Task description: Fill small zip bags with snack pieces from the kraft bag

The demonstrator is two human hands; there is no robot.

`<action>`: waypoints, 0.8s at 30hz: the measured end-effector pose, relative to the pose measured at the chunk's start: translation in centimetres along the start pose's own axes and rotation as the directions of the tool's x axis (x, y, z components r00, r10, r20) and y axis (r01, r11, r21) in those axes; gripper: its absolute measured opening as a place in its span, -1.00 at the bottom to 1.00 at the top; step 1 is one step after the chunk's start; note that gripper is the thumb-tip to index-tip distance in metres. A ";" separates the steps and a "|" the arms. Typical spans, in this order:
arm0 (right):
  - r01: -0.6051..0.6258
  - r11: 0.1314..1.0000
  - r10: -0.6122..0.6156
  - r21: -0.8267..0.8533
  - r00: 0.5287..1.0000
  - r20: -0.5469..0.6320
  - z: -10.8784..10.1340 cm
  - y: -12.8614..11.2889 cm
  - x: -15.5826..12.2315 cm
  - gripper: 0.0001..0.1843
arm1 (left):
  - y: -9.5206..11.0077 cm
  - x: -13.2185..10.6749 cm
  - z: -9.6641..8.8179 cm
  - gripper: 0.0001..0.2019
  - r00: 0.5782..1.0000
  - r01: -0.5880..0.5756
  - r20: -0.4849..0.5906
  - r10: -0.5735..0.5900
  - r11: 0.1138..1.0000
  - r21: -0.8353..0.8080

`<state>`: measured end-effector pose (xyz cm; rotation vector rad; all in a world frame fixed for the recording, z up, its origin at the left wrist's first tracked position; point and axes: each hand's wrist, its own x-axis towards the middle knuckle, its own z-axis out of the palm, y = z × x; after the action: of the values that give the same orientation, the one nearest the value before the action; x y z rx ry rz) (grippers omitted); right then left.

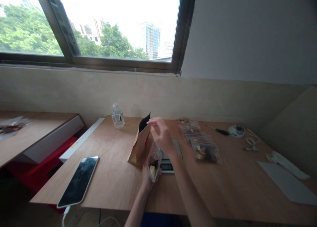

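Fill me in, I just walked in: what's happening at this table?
A person sits at a wooden table under a window. Their left hand holds up a small clear bag with dried pieces inside, while the right hand hovers above it, near an open brown paper pouch. A small scale sits behind the bag. Filled bags lie to the right; a phone lies to the left.

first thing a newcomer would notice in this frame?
Mid-table, the left hand holds a small clear plastic bag of dried pieces beside an open brown paper pouch, with the right hand raised above it, over a small digital scale. A row of filled clear bags lies to the right, and a black smartphone rests near the table's front left edge.
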<state>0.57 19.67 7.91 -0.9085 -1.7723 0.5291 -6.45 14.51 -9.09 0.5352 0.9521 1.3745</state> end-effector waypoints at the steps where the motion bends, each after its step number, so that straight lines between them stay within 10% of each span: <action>1: -0.067 0.997 0.069 0.032 0.997 -0.042 0.0 0.2 -1.3 -0.81 | 0.1 -0.1 0.1 -0.47 1.000 -0.017 -0.013 0.017 1.000 -0.003; 6: -0.477 0.872 0.478 0.108 0.878 0.020 1.2 2.6 -8.5 -0.87 | 0.3 -0.1 0.7 -0.62 0.984 -0.171 -0.060 0.167 0.982 -0.078; 13: -0.283 0.885 0.386 -0.370 0.889 0.244 2.6 4.6 -12.5 -0.51 | -0.4 0.3 -0.2 -0.55 0.998 -0.069 -0.028 0.064 0.970 -0.233; 24: -0.238 0.937 0.322 -0.257 0.874 0.364 2.3 5.0 -11.8 -0.39 | 0.1 -0.1 0.2 -0.60 0.996 -0.089 -0.038 0.081 0.937 -0.338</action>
<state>2.27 13.69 -3.51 -1.2884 -2.1051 0.7755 -6.30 14.51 -8.89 0.3004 0.6937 1.5860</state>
